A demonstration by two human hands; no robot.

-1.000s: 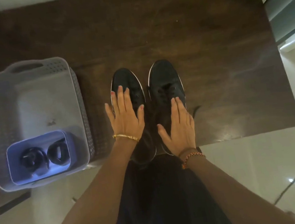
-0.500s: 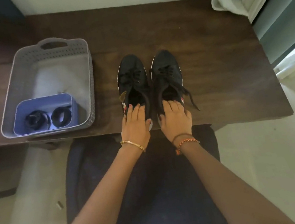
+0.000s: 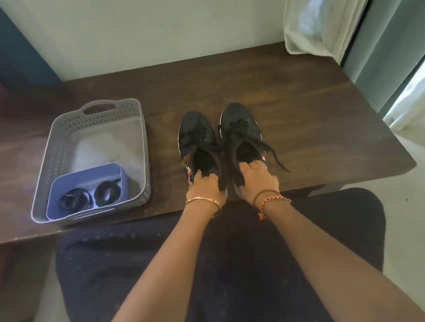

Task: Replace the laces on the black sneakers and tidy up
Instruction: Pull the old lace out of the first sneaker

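Two black sneakers stood side by side on the dark wooden table (image 3: 308, 109), toes pointing toward the wall, heels near the table's front edge. The left sneaker (image 3: 196, 138) and the right sneaker (image 3: 240, 126) were touching or very nearly touching along their inner sides. Both were laced in black; a loose lace end (image 3: 276, 156) trailed from the right sneaker onto the table surface on the side away from the left sneaker. The left hand (image 3: 204, 188) gripped the heel of the left sneaker, fingers curled over the collar into the opening. The right hand (image 3: 257, 180) gripped the heel of the right sneaker in like manner, fingers bent over the rear rim. A gold bangle (image 3: 203, 199) was noted on the left wrist, and a dark band with a beaded orange bracelet (image 3: 273, 201) on the right. Well to the left of the sneakers, also on the table, stood a grey perforated basket (image 3: 67, 143) with a handle cut-out. Inside its near end sat a small blue tray (image 3: 57, 190) holding two coiled black laces (image 3: 89, 198), lying beside one another. A pale curtain (image 3: 326, 8) hung beyond the table's far right corner.
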